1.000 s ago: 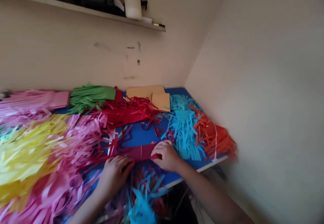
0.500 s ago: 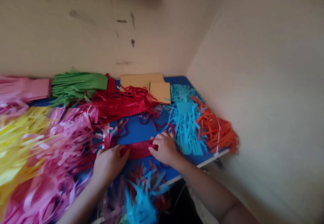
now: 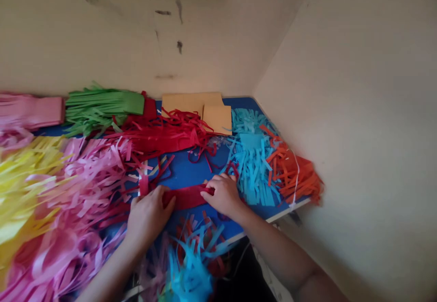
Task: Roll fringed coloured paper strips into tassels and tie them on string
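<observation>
A strip of red fringed tissue paper (image 3: 190, 197) stretches between my two hands, low over the blue table. My left hand (image 3: 150, 211) grips its left end with the thumb toward the strip. The right end is pinched in my right hand (image 3: 223, 195). Thin red fringes stick out past both hands. Just beyond lies a pile of red fringed paper (image 3: 164, 140). Light blue fringed paper (image 3: 254, 170) rests right of my right hand. Closer to my body is a blue and orange fringed bunch (image 3: 193, 265).
The blue table (image 3: 187, 170) meets a wall behind. Pink fringes (image 3: 92, 179) and yellow fringes (image 3: 23, 179) cover its left side. At the back are a green fringed stack (image 3: 105, 104) and tan sheets (image 3: 217, 119). Orange fringes (image 3: 297, 170) with a white string hang over the right edge.
The view has tilted down slightly, so things on the table sit a little higher. Both hands keep hold of the red strip in nearly the same place.
</observation>
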A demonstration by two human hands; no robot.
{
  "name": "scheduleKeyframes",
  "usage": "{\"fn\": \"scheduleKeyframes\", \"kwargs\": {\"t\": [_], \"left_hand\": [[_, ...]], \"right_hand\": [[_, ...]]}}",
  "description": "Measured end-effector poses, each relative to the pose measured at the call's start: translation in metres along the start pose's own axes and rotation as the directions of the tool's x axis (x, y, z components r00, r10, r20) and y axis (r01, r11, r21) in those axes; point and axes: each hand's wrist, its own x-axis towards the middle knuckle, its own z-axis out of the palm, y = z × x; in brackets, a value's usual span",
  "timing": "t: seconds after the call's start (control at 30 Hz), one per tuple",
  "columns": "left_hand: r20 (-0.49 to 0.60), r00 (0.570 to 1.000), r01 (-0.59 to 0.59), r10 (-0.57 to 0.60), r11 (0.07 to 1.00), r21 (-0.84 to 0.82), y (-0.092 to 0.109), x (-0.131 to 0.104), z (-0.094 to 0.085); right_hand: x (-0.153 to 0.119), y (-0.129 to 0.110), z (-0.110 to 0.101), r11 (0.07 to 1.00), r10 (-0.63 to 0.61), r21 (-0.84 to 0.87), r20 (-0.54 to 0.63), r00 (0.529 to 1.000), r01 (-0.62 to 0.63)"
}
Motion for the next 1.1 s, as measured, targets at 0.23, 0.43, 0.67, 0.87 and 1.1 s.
{"fn": "scheduleKeyframes", "kwargs": {"t": [0.23,0.43,0.67,0.87,1.1], "left_hand": [[-0.235,0.856,-0.453,0.461,0.887,0.093,0.004,-0.005,-0.008],[-0.195,0.846,-0.491,0.497,0.867,0.079,0.011,-0.005,-0.018],[-0.157,0.863,-0.479,0.48,0.877,0.046,0.014,-0.019,-0.026],[-0.154,0.868,-0.473,0.473,0.88,0.034,0.013,-0.016,-0.023],[-0.148,0.885,-0.441,0.442,0.897,0.041,0.013,-0.013,-0.023]], "right_hand": [[-0.008,0.001,-0.072,0.985,-0.041,-0.173,-0.177,0.983,0.01],[-0.039,-0.039,-0.076,0.883,-0.468,0.002,-0.047,0.882,0.469],[-0.014,0.008,-0.025,0.856,-0.49,-0.105,0.144,0.86,0.505],[-0.012,0.035,-0.089,0.987,-0.131,-0.12,-0.188,0.973,0.11],[-0.018,-0.014,-0.028,0.727,-0.674,-0.026,0.163,0.721,0.686]]}}
